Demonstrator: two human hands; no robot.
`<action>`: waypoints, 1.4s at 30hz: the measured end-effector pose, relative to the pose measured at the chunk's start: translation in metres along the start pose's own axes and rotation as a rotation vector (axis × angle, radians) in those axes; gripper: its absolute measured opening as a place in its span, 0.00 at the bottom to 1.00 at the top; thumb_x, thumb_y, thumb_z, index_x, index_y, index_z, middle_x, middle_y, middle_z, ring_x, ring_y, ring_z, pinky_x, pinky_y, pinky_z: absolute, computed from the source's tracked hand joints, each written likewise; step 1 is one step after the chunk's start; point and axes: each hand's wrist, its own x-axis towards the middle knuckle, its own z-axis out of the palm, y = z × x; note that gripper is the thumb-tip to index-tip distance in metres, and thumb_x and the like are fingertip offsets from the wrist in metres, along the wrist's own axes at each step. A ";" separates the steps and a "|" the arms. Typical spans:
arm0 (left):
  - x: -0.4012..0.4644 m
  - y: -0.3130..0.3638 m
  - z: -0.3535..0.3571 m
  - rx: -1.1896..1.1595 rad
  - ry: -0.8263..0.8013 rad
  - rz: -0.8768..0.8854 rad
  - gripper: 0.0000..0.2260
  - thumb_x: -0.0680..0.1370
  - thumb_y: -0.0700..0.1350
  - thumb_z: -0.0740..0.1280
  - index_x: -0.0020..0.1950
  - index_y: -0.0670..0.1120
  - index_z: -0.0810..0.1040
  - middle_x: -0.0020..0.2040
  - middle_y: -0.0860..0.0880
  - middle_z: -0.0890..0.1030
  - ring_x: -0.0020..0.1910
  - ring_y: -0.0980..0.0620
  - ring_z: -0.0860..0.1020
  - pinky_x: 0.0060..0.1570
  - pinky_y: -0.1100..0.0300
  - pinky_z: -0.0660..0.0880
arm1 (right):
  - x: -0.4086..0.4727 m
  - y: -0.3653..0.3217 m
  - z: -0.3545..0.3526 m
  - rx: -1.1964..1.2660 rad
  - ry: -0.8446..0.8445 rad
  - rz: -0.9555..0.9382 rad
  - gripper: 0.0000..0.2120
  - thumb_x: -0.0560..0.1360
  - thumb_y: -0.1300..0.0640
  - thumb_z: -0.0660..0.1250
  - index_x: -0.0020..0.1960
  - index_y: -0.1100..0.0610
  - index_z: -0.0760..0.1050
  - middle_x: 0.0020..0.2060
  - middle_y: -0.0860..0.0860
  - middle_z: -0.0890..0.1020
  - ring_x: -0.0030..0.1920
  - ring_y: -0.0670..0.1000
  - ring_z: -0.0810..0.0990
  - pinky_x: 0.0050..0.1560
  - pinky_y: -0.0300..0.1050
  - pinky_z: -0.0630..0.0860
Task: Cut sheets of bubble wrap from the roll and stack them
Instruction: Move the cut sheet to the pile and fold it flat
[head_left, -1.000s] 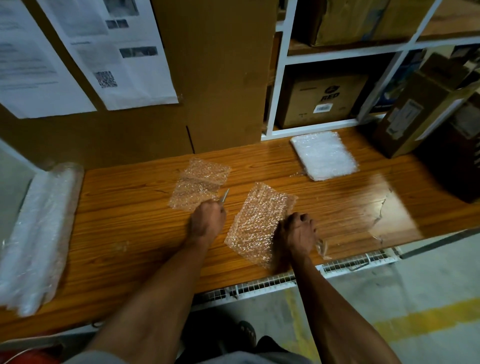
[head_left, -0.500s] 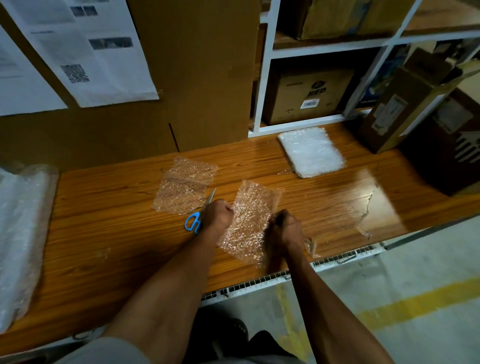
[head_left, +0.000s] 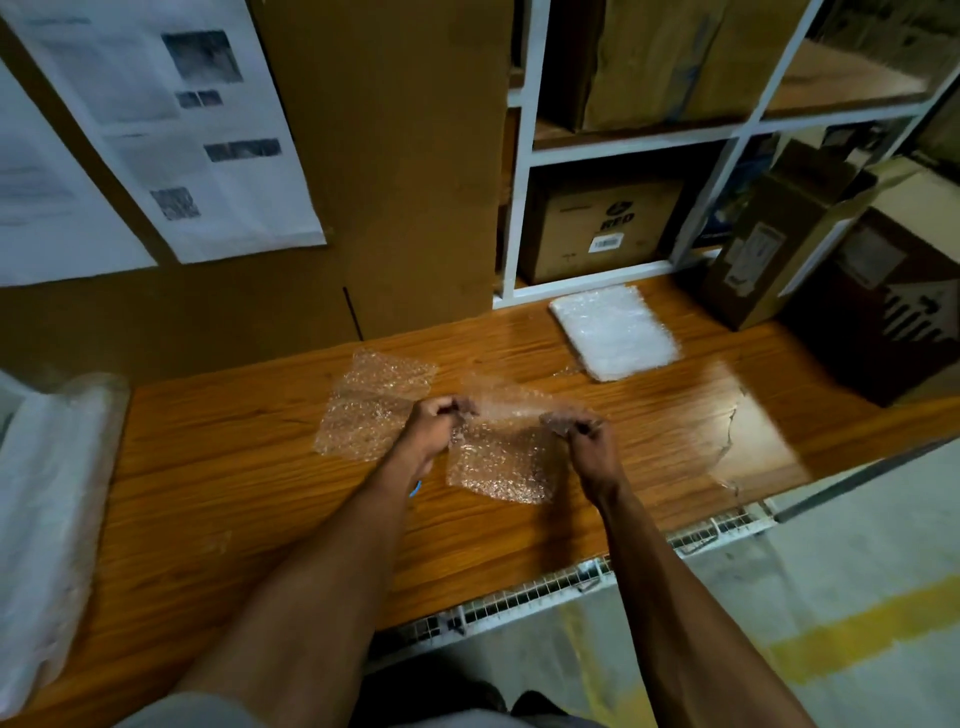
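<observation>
While both forearms reach out over the wooden table (head_left: 218, 467), the left hand (head_left: 434, 423) pinches the upper left corner of a cut sheet of bubble wrap (head_left: 501, 460) with curled fingers, and the right hand (head_left: 584, 431) pinches the upper right corner the same way. That sheet is stretched between the two hands, its top edge lifted and its lower part hanging down toward the table surface near the front edge. A second cut sheet (head_left: 376, 402) lies flat on the table just left of the left hand and partly behind it. A small bit of blue (head_left: 415, 488) shows beside the left wrist; what it belongs to cannot be told. Farther back and to the right, a white stack of sheets (head_left: 615, 332) rests on the table in front of the white shelving (head_left: 519, 208). The bubble wrap roll (head_left: 47, 519) lies along the far left end of the table, well apart from the hands. Printed papers (head_left: 197, 130) hang on the brown cardboard wall behind.
</observation>
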 end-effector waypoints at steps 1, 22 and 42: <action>0.000 0.005 -0.003 -0.001 -0.009 0.017 0.15 0.80 0.30 0.62 0.44 0.45 0.83 0.48 0.48 0.86 0.50 0.46 0.81 0.43 0.54 0.76 | 0.002 -0.004 0.001 -0.018 -0.006 -0.042 0.17 0.78 0.73 0.66 0.45 0.55 0.87 0.49 0.53 0.87 0.57 0.57 0.81 0.60 0.54 0.78; -0.018 0.057 -0.054 -0.083 -0.075 0.188 0.10 0.81 0.32 0.64 0.48 0.45 0.81 0.48 0.47 0.81 0.42 0.53 0.77 0.37 0.65 0.76 | -0.024 -0.071 0.030 0.021 0.018 -0.182 0.09 0.82 0.66 0.67 0.62 0.62 0.79 0.57 0.61 0.83 0.58 0.59 0.84 0.56 0.51 0.84; 0.014 0.075 -0.026 -0.068 -0.062 0.190 0.11 0.80 0.30 0.65 0.53 0.41 0.84 0.51 0.49 0.84 0.51 0.54 0.81 0.54 0.60 0.79 | 0.021 -0.084 -0.005 -0.069 -0.011 -0.132 0.14 0.81 0.72 0.62 0.49 0.61 0.84 0.50 0.58 0.87 0.57 0.59 0.85 0.60 0.54 0.81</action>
